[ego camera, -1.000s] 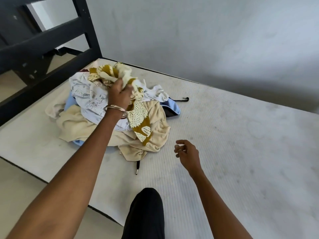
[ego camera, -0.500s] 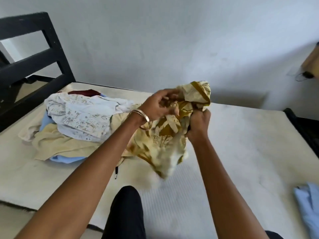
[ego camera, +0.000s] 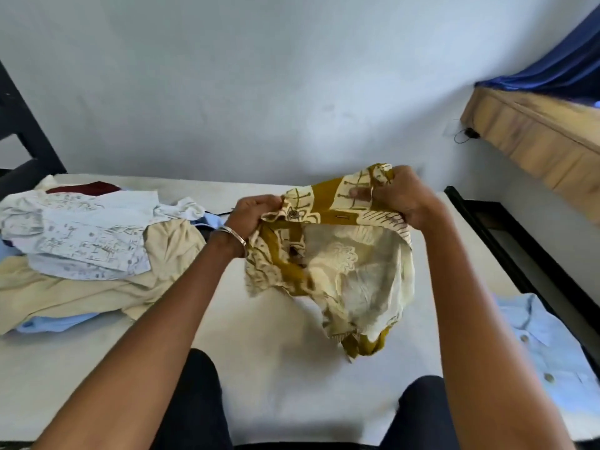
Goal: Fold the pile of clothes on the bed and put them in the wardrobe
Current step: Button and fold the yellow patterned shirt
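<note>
Patterned shirt [ego camera: 337,264], cream w/ mustard print, is hanging in the air above the bed's [ego camera: 282,368] middle, lower part drooping toward the mattress; can't tell if the hem is touching it. Left hand [ego camera: 256,216] is pinching the shirt's top edge at its left end, fingers clenched on fabric near a button; metal bangle [ego camera: 232,233] is sitting on that wrist. Right hand [ego camera: 401,198] is gripping the top edge at its right end, fingers curled tight into the cloth, held a bit higher than the left. Top edge is stretching between both hands.

Pile of clothes [ego camera: 91,254] is lying at the bed's left edge: pale printed shirt on top, beige garment under it, light blue & dark red pieces showing at the margins. Light blue shirt [ego camera: 548,352] is lying flat at the bed's right edge, well apart from the pile. Person's dark-trousered knees are showing at the near edge.
</note>
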Demonstrator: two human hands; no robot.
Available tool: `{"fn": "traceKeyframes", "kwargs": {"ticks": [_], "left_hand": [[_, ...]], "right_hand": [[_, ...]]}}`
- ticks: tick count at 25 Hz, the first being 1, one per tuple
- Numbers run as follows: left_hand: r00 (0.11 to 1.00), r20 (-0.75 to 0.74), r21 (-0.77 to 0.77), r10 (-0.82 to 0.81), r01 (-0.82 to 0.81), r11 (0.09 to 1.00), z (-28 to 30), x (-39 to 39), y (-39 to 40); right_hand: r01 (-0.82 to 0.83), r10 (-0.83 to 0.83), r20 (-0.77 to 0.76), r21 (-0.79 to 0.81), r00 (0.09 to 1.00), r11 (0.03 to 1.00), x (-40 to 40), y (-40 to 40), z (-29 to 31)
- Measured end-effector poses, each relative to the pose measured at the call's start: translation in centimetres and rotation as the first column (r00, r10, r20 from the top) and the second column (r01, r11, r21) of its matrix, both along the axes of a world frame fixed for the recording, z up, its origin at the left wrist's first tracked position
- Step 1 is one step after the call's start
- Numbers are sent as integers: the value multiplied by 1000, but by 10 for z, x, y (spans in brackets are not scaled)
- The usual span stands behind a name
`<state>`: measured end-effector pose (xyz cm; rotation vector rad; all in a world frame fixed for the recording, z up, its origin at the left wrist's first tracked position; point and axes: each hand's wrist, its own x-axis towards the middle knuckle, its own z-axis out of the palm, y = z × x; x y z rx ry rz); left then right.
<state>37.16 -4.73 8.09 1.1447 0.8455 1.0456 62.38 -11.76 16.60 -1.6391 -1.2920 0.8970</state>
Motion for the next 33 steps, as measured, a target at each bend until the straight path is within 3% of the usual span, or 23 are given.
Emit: {"fn": "traceKeyframes", "kwargs": {"ticks": [2, 4, 5, 7, 9, 12, 14, 17, 21, 23, 25, 28, 31, 33], "left_hand": [[1000, -10, 46, -1, 2, 999, 13, -10, 6], [985, -162, 113, 57, -38, 993, 17, -16, 12], [943, -308, 177, 126, -73, 981, 16, -17, 16], [732, -598, 376, 328, -106, 921, 5, -19, 24], [529, -757, 463, 385, 17, 886, -24, -16, 30], [362, -897, 311, 253, 113, 944, -81, -8, 18], [338, -937, 130, 90, 99, 987, -125, 0, -4], [360, -930, -102, -71, -65, 993, -189, 9, -41], [265, -946, -270, -188, -316, 910, -248, 15, -70], [291, -937, -297, -194, -371, 880, -259, 16, -71], [377, -917, -291, -129, -413, 863, -265, 17, -65], [437, -894, -296, -93, -423, 856, -273, 16, -53], [341, -932, -240, -123, -327, 914, -273, 11, -49], [211, -970, -178, -121, -277, 944, -268, 10, -51]], "right_hand": [[-11, 63, 283, -179, 957, 984, 15, -6, -1], [-3, 65, 270, -225, 961, 974, 19, -3, -8], [53, -9, 242, -173, 970, 983, 21, 5, -18], [240, -238, 289, 30, 927, 970, 20, 23, -48], [309, -345, 403, 152, 848, 939, 15, 30, -91], [208, -167, 485, -32, 858, 978, 4, 17, -175], [92, 47, 517, -240, 854, 966, -10, -7, -226], [-57, 264, 413, -450, 872, 891, -41, -48, -285], [5, 351, 522, -563, 777, 827, -63, -70, -332], [61, 356, 622, -547, 698, 835, -66, -72, -340], [87, 365, 676, -536, 640, 840, -63, -70, -347], [151, 301, 741, -475, 600, 867, -61, -67, -356], [245, 67, 812, -252, 580, 936, -62, -64, -360], [207, 81, 815, -240, 573, 948, -56, -56, -359]]}}
